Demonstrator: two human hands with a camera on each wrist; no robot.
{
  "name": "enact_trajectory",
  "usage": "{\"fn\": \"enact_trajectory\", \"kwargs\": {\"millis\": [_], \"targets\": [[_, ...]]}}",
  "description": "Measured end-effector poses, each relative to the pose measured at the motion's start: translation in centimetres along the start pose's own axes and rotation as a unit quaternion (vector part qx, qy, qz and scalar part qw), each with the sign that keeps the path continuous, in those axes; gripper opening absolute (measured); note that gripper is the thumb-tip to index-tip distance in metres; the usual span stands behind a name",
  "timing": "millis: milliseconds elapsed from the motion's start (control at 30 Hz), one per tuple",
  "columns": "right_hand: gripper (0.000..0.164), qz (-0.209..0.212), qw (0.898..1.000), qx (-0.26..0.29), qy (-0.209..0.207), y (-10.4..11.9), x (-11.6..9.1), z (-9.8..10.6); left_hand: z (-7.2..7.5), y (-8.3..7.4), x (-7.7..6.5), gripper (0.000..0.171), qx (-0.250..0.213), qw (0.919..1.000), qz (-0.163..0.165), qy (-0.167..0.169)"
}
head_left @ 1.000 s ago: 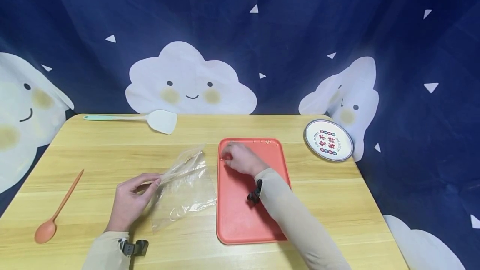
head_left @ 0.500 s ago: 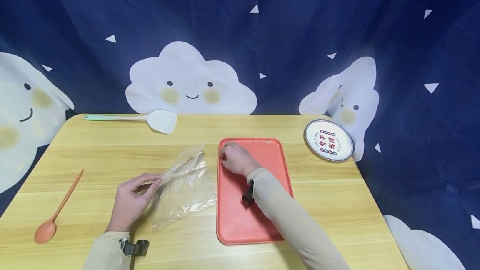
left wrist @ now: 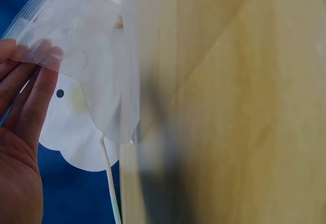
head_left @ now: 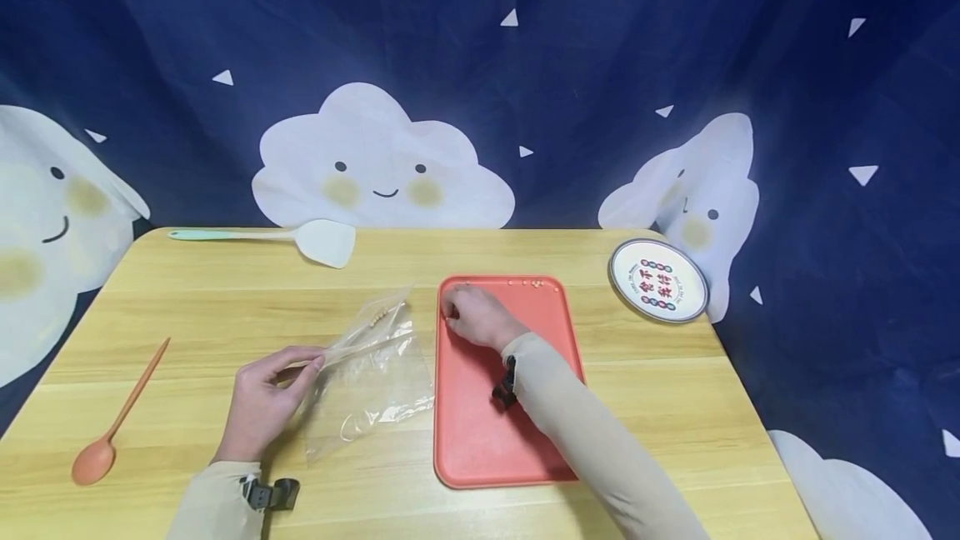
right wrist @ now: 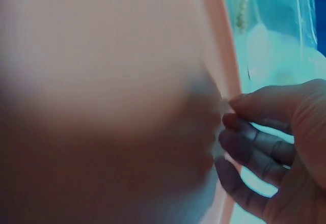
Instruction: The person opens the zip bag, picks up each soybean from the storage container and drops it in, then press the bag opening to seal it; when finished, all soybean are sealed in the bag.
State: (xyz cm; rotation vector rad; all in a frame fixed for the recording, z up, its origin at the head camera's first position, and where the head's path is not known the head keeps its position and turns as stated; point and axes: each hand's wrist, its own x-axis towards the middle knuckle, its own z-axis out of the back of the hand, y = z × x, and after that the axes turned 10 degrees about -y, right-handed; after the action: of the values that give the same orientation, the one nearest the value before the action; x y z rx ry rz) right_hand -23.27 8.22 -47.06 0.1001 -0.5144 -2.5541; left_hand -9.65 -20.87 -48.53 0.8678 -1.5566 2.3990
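My left hand pinches the lip of a clear zip-seal plastic bag between thumb and fingers. Inside the bag's far part lie several small pale-yellow beans. The left wrist view shows the bag raised at the fingertips of the left hand. Over the far left corner of a red tray, my right hand has its fingers bent downward. In the right wrist view, the right hand has thumb and forefinger nearly together on a small pale, blurred bean by the tray's rim.
Several beans lie along the tray's far edge. A white spatula with a green handle is at the table's back left, an orange spoon at the left. A round white plate with red lettering stands back right, before a blue curtain.
My right hand shifted slightly left and then back a little, staying at the tray's far left corner. The left hand and the bag have kept their place.
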Motion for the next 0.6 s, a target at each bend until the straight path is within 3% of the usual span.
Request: {"fn": "enact_trajectory", "kwargs": {"millis": [133,267,367,600], "targets": [[0.009,-0.011,0.998,0.058,-0.006,-0.3,-0.2,0.4,-0.1,-1.4,0.3,0.017,0.005,1.0000,0.004,-0.001],[0.013,0.004,0.995,0.097,-0.021,-0.3,-0.4,1.0,-0.1,-1.2,0.3,0.012,0.004,1.0000,0.007,0.000],[0.016,0.029,0.990,0.130,-0.040,0.0,-0.5,1.5,-0.1,0.2,0.0,0.010,0.000,1.0000,0.008,0.000],[0.008,0.085,0.977,0.177,-0.088,1.9,-0.7,2.9,-0.3,0.0,0.1,0.019,-0.006,0.9999,0.013,0.002]]}}
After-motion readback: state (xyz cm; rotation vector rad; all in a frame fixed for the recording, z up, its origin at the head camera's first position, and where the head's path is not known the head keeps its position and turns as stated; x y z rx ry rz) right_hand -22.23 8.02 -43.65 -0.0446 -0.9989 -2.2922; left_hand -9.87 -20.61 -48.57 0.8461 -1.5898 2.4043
